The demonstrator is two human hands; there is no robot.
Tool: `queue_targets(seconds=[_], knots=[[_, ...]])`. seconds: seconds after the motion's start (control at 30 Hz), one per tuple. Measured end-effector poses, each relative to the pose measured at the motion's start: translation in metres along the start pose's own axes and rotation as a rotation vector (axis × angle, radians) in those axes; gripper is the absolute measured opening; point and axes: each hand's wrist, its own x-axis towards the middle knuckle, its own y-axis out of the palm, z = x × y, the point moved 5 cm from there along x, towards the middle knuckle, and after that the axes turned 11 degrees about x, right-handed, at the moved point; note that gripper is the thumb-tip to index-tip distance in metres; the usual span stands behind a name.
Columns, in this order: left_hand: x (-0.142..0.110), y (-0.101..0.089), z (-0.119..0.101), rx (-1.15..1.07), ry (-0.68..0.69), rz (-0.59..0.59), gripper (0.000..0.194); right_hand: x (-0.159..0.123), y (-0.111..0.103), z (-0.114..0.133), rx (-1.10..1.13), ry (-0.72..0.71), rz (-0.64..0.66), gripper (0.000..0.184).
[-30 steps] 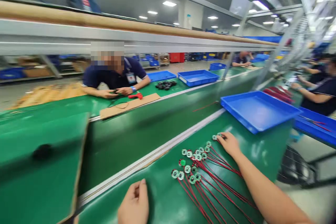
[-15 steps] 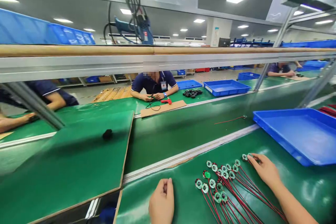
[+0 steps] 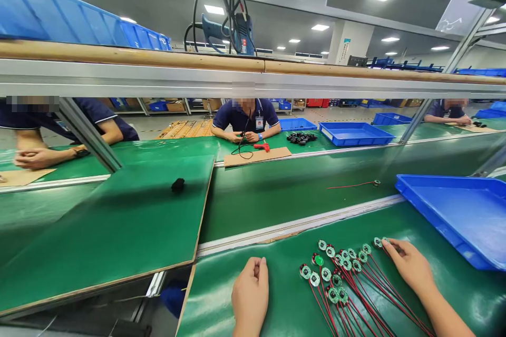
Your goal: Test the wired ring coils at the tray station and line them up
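Observation:
My right hand (image 3: 411, 267) has its thumb and fingertips pinched on a small round circuit board (image 3: 385, 241), at the far end of a loose group. Touching or close beside it is another round circuit board (image 3: 378, 243). The group's other boards (image 3: 346, 265) lie to the left, with red wires (image 3: 366, 300) trailing toward the table's near edge. One board carries a bright green piece (image 3: 319, 260). My left hand (image 3: 250, 295) rests on the green mat left of the boards, fingers curled and thumb against them, with nothing showing in it.
A blue tray (image 3: 454, 210) stands at the right. One board with a red wire (image 3: 377, 183) lies on the green strip beyond the metal rail (image 3: 300, 226). A black piece (image 3: 177, 185) lies on the left panel. Co-workers (image 3: 247, 121) sit across; a metal beam (image 3: 197, 78) spans overhead.
The view has swung slightly left, so most things sit further right. My right hand stays at the same board, and my left stays curled. The left co-worker's hands now show together.

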Motion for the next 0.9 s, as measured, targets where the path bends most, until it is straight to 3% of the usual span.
queue_targets(seconds=[0.37, 0.53, 0.6, 0.67, 0.8, 0.9], knots=[[0.000, 0.004, 0.003, -0.033, -0.020, 0.042, 0.041, -0.015, 0.025, 0.020, 0.063, -0.153, 0.118, 0.065], [0.000, 0.001, 0.000, -0.013, -0.006, 0.011, 0.039, -0.008, 0.024, 0.024, 0.050, -0.102, 0.198, 0.070], [0.000, 0.001, 0.001, -0.018, -0.002, 0.006, 0.039, 0.012, 0.023, 0.025, 0.048, -0.055, 0.329, 0.069], [0.000, 0.002, 0.002, -0.025, 0.002, 0.006, 0.039, 0.046, 0.020, 0.025, 0.004, 0.004, 0.364, 0.070], [0.001, 0.008, 0.009, -0.052, 0.019, -0.060, 0.038, 0.128, 0.016, 0.029, -0.173, 0.010, 0.089, 0.063], [0.004, 0.016, 0.016, -0.044, 0.053, -0.152, 0.039, 0.172, 0.032, 0.032, -0.239, 0.072, -0.028, 0.067]])
